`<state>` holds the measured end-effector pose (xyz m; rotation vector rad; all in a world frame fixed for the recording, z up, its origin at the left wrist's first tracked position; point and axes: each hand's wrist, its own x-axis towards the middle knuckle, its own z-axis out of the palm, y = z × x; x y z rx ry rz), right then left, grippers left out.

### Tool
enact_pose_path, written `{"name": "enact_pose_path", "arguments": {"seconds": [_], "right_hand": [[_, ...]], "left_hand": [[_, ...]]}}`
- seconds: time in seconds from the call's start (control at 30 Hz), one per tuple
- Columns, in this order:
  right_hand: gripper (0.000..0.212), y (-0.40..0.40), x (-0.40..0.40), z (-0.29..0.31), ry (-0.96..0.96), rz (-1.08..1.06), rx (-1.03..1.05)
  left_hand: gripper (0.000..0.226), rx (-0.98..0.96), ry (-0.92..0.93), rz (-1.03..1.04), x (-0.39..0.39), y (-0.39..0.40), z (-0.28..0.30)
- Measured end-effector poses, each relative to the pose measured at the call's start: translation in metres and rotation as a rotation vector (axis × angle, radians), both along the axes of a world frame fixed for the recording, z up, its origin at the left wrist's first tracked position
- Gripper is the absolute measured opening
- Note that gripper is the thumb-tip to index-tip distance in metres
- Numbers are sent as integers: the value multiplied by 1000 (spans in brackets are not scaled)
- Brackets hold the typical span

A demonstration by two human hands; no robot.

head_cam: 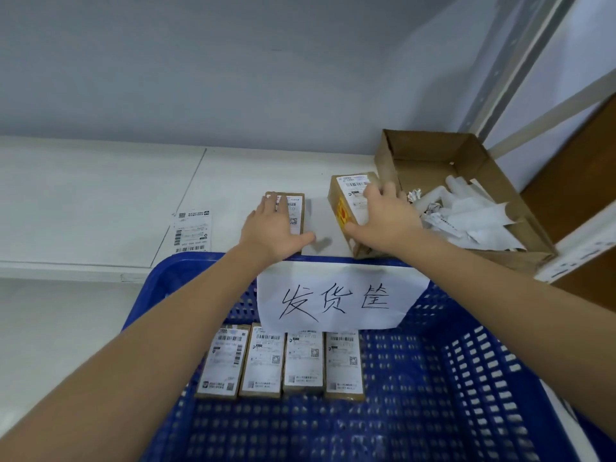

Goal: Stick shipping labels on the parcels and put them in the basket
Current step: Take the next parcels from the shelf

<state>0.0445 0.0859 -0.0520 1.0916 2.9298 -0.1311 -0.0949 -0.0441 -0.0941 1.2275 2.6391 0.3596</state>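
Two labelled brown parcels lie on the white table behind the blue basket (pixel 466 368). My left hand (pixel 271 230) lies flat on the left parcel (pixel 296 208), fingers straight and thumb spread out to the side. My right hand (pixel 386 218) grips the right parcel (pixel 345 203), thumb on its near side and fingers curled over its far edge; this parcel sits tilted, with a yellow and red sticker beside its label. Several labelled parcels (pixel 301 361) lie side by side in a row inside the basket.
One loose shipping label (pixel 191 231) lies on the table to the left. An open cardboard box (pixel 430 155) holding crumpled white backing paper stands at the right. A handwritten paper sign (pixel 333 295) hangs on the basket's far wall. A metal shelf frame (pixel 520 78) rises at far right.
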Motion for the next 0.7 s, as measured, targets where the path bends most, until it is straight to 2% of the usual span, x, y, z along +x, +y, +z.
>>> {"name": "enact_pose_path", "arguments": {"seconds": [0.2, 0.33, 0.47, 0.57, 0.7], "right_hand": [[69, -37, 37, 23, 48, 231, 78], [73, -54, 82, 33, 51, 419, 108], [69, -68, 130, 37, 47, 606, 150], [66, -75, 160, 35, 8, 740, 160], [65, -88, 187, 33, 80, 838, 134]], "left_hand": [[97, 60, -10, -112, 35, -27, 32], [104, 49, -10, -205, 62, -52, 51], [110, 126, -39, -272, 91, -80, 68], [116, 110, -49, -377, 111, -103, 74], [117, 71, -52, -481, 140, -128, 78]]}}
